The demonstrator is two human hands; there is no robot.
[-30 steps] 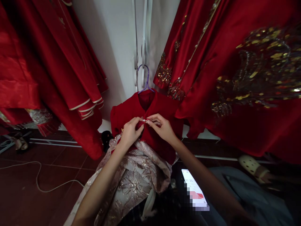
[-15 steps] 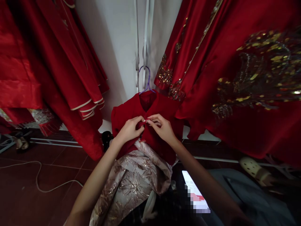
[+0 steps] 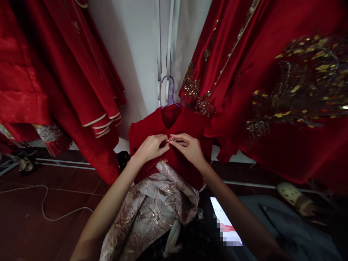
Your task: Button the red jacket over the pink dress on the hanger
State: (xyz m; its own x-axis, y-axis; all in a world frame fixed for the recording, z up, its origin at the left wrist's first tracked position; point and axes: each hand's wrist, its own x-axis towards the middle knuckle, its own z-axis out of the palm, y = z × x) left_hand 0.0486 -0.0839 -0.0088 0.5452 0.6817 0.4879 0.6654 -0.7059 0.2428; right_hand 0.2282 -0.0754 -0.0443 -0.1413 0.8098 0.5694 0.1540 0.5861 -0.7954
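Note:
A red V-necked jacket (image 3: 146,127) hangs on a purple hanger (image 3: 172,92) in front of me. At its front opening sits a small sparkling button (image 3: 171,139). My left hand (image 3: 152,147) is closed in a pinch at the button's left side, thumb and forefinger together. From the right, my right hand (image 3: 189,148) pinches the same button between thumb and forefinger. A second red ornament (image 3: 164,161) shows lower on the jacket front. Pale pink brocade cloth with a gold floral pattern (image 3: 154,214) lies over my lap, below the jacket.
Red garments (image 3: 89,90) hang at left, and red gowns with gold sequins (image 3: 296,83) at right. A white metal rack post (image 3: 170,40) stands against the wall. Near my right forearm is a lit phone (image 3: 225,224). A pale clog (image 3: 292,195) and a cable (image 3: 45,203) lie on the floor.
My fingers have shifted slightly around the button, and more of its sparkling face shows between them. The jacket and surrounding garments stay in place.

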